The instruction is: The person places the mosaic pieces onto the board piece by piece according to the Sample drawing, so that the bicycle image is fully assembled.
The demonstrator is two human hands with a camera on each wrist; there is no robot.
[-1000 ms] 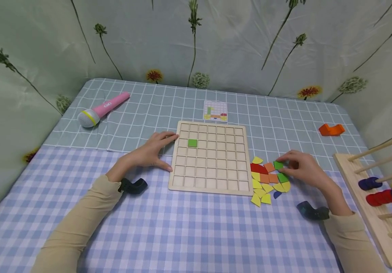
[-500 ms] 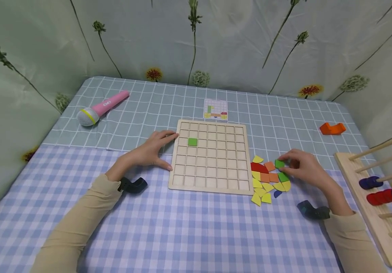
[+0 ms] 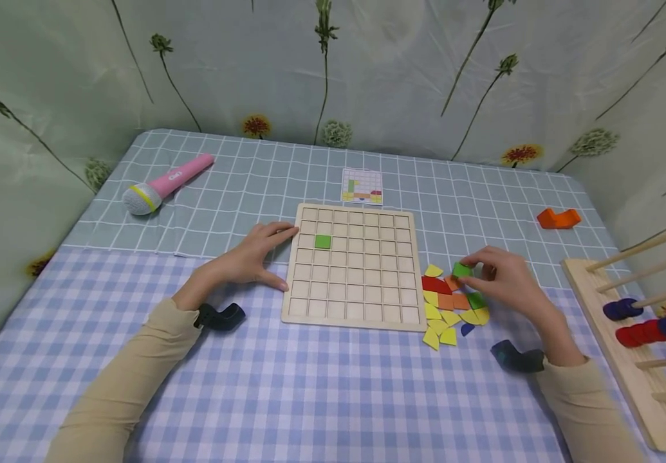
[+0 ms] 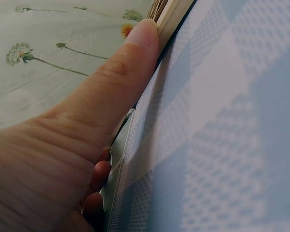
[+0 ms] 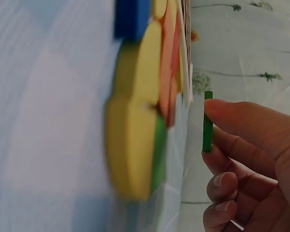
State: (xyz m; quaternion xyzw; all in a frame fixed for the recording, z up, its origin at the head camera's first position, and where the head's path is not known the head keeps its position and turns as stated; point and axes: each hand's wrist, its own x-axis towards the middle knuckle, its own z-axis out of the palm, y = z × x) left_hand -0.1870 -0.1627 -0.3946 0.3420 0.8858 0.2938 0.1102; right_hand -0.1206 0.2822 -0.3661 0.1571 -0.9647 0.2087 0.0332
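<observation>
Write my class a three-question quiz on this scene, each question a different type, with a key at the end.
1. Short answer: what does the right hand hold?

2. True or false: the pink microphone lies to the left of the wooden board.

3. Multiple choice: what colour is the only loose tile set on the board?
A red
B green
C blue

Key:
1. A green tile, pinched
2. True
3. B

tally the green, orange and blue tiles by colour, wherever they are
Green tiles: 3 (one on the wooden board, one held in the right hand, one in the pile)
Orange tiles: 3
Blue tile: 1
Total: 7
</observation>
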